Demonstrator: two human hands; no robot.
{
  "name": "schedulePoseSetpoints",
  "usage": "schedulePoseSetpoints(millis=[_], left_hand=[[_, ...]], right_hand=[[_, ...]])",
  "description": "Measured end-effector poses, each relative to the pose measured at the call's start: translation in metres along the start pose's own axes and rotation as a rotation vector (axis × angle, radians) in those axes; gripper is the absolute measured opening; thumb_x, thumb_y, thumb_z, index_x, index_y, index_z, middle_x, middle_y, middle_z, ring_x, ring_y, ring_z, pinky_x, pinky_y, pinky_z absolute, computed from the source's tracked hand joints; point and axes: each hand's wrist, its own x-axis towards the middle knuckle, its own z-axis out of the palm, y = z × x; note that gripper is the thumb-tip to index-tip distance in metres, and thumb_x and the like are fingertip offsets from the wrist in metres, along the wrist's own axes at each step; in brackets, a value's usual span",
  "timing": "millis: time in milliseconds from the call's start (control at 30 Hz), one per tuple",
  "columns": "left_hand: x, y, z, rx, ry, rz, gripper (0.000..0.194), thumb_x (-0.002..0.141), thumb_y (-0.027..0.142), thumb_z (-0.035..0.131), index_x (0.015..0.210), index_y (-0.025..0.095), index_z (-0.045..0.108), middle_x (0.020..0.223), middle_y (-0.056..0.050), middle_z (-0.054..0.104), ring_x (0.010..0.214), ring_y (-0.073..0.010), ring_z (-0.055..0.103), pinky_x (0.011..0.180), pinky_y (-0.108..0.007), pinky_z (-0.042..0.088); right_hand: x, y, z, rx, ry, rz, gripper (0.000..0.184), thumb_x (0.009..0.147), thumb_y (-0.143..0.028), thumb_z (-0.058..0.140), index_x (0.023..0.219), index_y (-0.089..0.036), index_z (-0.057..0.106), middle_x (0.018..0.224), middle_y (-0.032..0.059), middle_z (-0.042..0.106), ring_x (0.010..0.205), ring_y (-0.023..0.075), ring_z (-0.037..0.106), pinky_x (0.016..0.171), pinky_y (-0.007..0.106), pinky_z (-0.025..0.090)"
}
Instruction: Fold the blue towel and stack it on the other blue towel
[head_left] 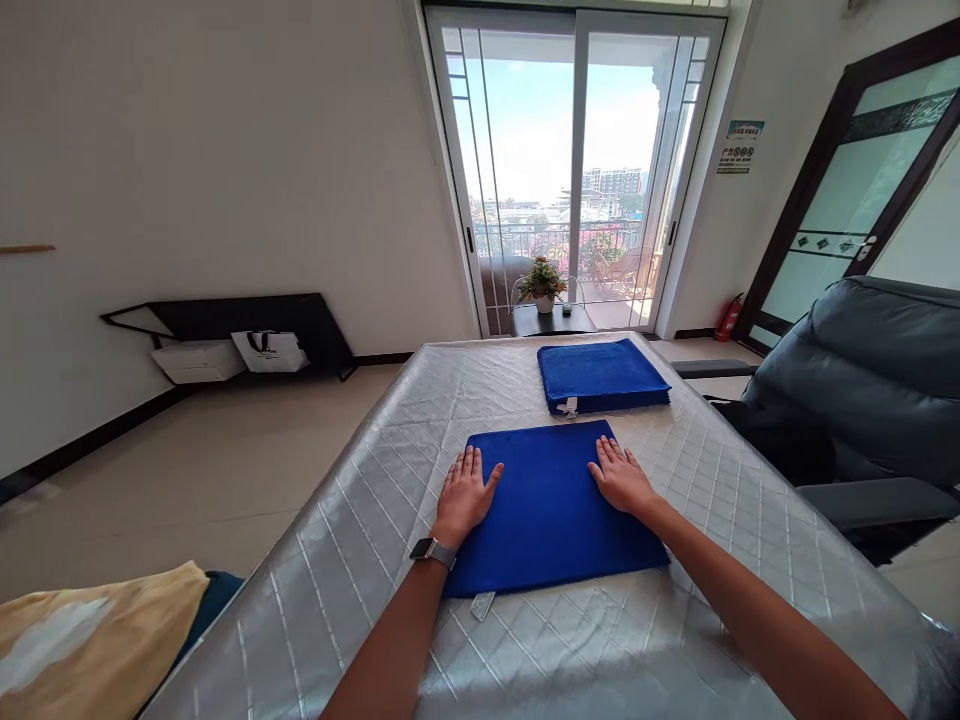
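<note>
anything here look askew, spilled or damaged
Nothing looks spilled or damaged. Slightly untidy: a pale tag pokes out from the near edge of the blue cloth, and another tag sticks out of the blue stack beyond it, breaking their otherwise neat outlines.

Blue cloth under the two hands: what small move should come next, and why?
Perhaps ease the left hand and right hand under the side edges of the blue cloth: it lies flat, and both rest palm-down near opposite sides, seemingly well placed to grip it.
</note>
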Motion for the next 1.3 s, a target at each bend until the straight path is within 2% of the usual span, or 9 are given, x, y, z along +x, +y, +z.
schedulePoseSetpoints(millis=[367,467,600,700,767,867,1000,1200,1300], left_hand=[[0.002,-0.004,-0.001,0.078,-0.023,0.019,0.083,0.103,0.062,0.014,0.156,0.000,0.031,0.163,-0.020,0.028,0.151,-0.0311,0.028,0.125,-0.047,0.022],[-0.003,0.009,-0.009,0.116,0.041,0.039,0.085,0.103,0.062,0.015,0.154,-0.004,0.033,0.161,-0.023,0.031,0.151,-0.0333,0.028,0.124,-0.049,0.024],[-0.013,0.071,-0.016,0.081,0.152,0.274,0.078,0.104,0.060,0.017,0.156,0.005,0.034,0.162,-0.018,0.033,0.152,-0.0282,0.027,0.124,-0.047,0.026],[-0.014,0.136,-0.011,0.001,0.061,0.471,0.068,0.106,0.055,0.018,0.156,0.012,0.038,0.161,-0.013,0.037,0.151,-0.0247,0.029,0.123,-0.045,0.030],[-0.013,0.170,-0.004,-0.039,-0.014,0.516,0.067,0.107,0.052,0.018,0.154,0.010,0.039,0.160,-0.015,0.038,0.151,-0.0252,0.030,0.123,-0.045,0.031],[-0.010,0.189,0.003,-0.068,-0.047,0.507,0.066,0.107,0.050,0.018,0.154,0.009,0.039,0.160,-0.015,0.037,0.151,-0.0255,0.029,0.123,-0.046,0.030],[-0.017,0.155,0.004,-0.047,-0.032,0.470,0.067,0.107,0.053,0.019,0.156,0.012,0.036,0.162,-0.013,0.034,0.152,-0.0251,0.027,0.124,-0.047,0.029],[-0.042,0.038,0.005,0.045,-0.005,0.247,0.073,0.105,0.059,0.019,0.158,0.010,0.033,0.163,-0.014,0.031,0.152,-0.0266,0.027,0.124,-0.048,0.026],[-0.053,-0.004,0.008,0.063,0.013,0.136,0.078,0.104,0.061,0.017,0.158,0.008,0.029,0.164,-0.016,0.028,0.152,-0.0273,0.026,0.124,-0.048,0.026]], right_hand=[[-0.014,0.001,0.004,0.082,0.045,-0.003,0.070,0.104,-0.047,0.016,0.162,-0.009,0.014,0.169,0.0061,0.009,0.156,0.0192,0.007,0.126,0.041,0.004],[-0.014,0.003,0.006,0.108,0.053,-0.015,0.071,0.104,-0.048,0.015,0.162,-0.008,0.013,0.169,0.0070,0.009,0.156,0.0196,0.006,0.126,0.042,0.003],[-0.015,0.003,0.006,0.147,0.061,-0.016,0.071,0.104,-0.049,0.015,0.162,-0.007,0.014,0.168,0.0085,0.009,0.156,0.0206,0.006,0.126,0.043,0.002],[-0.017,0.003,0.005,0.141,0.083,-0.027,0.070,0.104,-0.046,0.017,0.161,-0.006,0.016,0.168,0.0101,0.011,0.156,0.0217,0.007,0.126,0.043,0.004],[-0.018,0.004,0.005,0.122,0.090,-0.043,0.068,0.103,-0.042,0.018,0.161,-0.005,0.017,0.168,0.0102,0.012,0.156,0.0220,0.007,0.125,0.043,0.004],[-0.018,0.005,0.006,0.112,0.087,-0.061,0.067,0.103,-0.040,0.017,0.161,-0.006,0.018,0.168,0.0093,0.011,0.156,0.0217,0.006,0.125,0.043,0.005],[-0.015,0.005,0.007,0.143,0.089,-0.036,0.069,0.103,-0.044,0.018,0.161,-0.006,0.017,0.168,0.0097,0.011,0.156,0.0218,0.007,0.125,0.043,0.004],[-0.015,0.004,0.003,0.160,0.045,-0.016,0.071,0.103,-0.048,0.015,0.162,-0.008,0.013,0.168,0.0079,0.007,0.156,0.0201,0.005,0.126,0.043,0.002],[-0.016,0.003,0.004,0.139,0.043,-0.011,0.071,0.103,-0.047,0.016,0.162,-0.008,0.013,0.169,0.0075,0.007,0.156,0.0197,0.005,0.126,0.042,0.003]])
